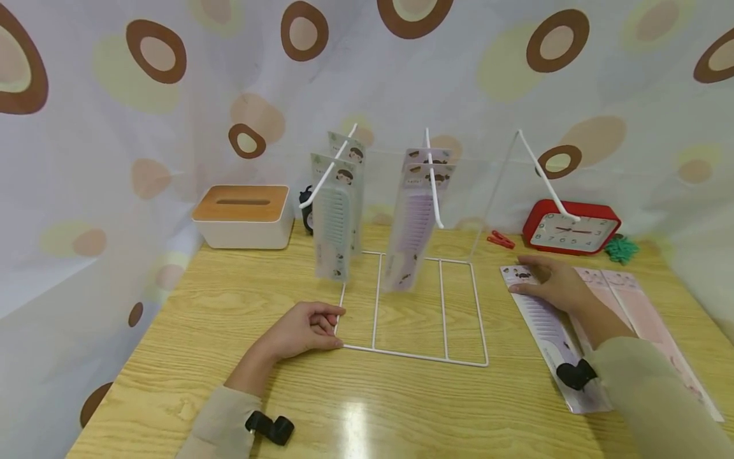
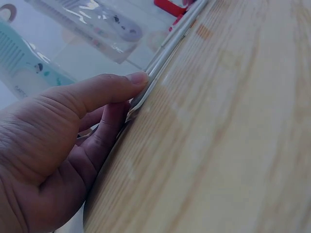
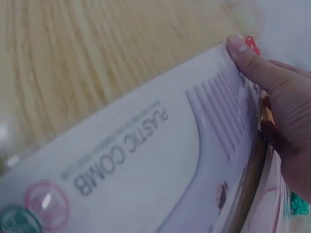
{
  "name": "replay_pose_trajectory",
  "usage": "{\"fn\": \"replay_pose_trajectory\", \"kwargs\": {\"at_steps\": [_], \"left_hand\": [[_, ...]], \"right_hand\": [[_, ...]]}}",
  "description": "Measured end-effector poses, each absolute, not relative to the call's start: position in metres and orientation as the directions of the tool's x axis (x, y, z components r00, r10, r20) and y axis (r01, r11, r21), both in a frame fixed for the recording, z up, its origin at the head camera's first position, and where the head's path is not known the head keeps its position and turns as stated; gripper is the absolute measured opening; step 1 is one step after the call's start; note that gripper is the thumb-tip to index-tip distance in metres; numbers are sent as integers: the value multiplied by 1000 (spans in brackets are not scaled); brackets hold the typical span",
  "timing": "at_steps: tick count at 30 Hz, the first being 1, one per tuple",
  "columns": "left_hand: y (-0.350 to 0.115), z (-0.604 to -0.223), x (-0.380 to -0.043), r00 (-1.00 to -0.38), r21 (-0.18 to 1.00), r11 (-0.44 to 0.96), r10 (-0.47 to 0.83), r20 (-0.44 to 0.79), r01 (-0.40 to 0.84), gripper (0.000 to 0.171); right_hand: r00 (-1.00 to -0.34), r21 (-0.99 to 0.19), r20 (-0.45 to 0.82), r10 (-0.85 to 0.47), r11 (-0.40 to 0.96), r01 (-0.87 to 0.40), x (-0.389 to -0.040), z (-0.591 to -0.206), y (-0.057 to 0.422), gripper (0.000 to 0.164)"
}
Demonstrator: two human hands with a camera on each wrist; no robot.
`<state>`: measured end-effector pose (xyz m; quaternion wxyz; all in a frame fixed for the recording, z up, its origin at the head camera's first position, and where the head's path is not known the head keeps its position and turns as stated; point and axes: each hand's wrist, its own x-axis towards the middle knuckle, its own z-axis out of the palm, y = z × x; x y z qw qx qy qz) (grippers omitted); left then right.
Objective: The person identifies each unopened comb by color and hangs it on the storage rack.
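Note:
At the front left corner of a white wire display rack (image 1: 413,356), my left hand (image 1: 306,326) pinches the base wire, thumb on the front rail and the other fingers curled. On the right, my right hand (image 1: 555,288) grips the top end of a packaged purple comb (image 1: 545,325), thumb along one edge and fingers at the other. The right wrist view shows the teeth and printed lettering of this comb (image 3: 214,131). Packaged green combs (image 1: 332,217) hang on the rack's left hook, packaged purple combs (image 1: 414,223) on the middle hook. The right hook (image 1: 547,175) carries no package.
Packaged pink combs (image 1: 636,306) lie on the table under and beside my right forearm. Along the back stand a tissue box (image 1: 243,229), a small black object (image 1: 306,210), a red clip (image 1: 501,240), a red alarm clock (image 1: 573,226) and a green ornament (image 1: 621,248).

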<state>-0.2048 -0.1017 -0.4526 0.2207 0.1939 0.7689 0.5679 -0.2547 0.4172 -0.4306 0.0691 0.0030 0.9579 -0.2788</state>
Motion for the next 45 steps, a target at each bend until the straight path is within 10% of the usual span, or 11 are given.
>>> {"fn": "replay_pose_trajectory", "kwargs": {"at_steps": [12, 19, 26, 36, 45], "left_hand": [[-100, -452, -206, -826, 958, 284, 551, -119, 52, 59], [-100, -452, -205, -826, 957, 286, 551, -122, 49, 59], [-101, -451, -204, -833, 953, 298, 539, -126, 48, 58], [-101, -451, -205, -828, 951, 304, 548, -121, 61, 59], [-101, -453, -205, -829, 952, 299, 545, -122, 56, 60]], "right_hand": [[-984, -785, -29, 173, 606, 129, -241, -425, 409, 66], [-975, -998, -17, 224, -57, 4, -215, -386, 388, 36], [-968, -795, 245, 50, -562, -230, -181, -349, 350, 32], [-813, -683, 542, -213, -675, -279, -155, -319, 281, 35], [-780, -675, 608, -145, -611, -413, -155, -272, 218, 27]]}}
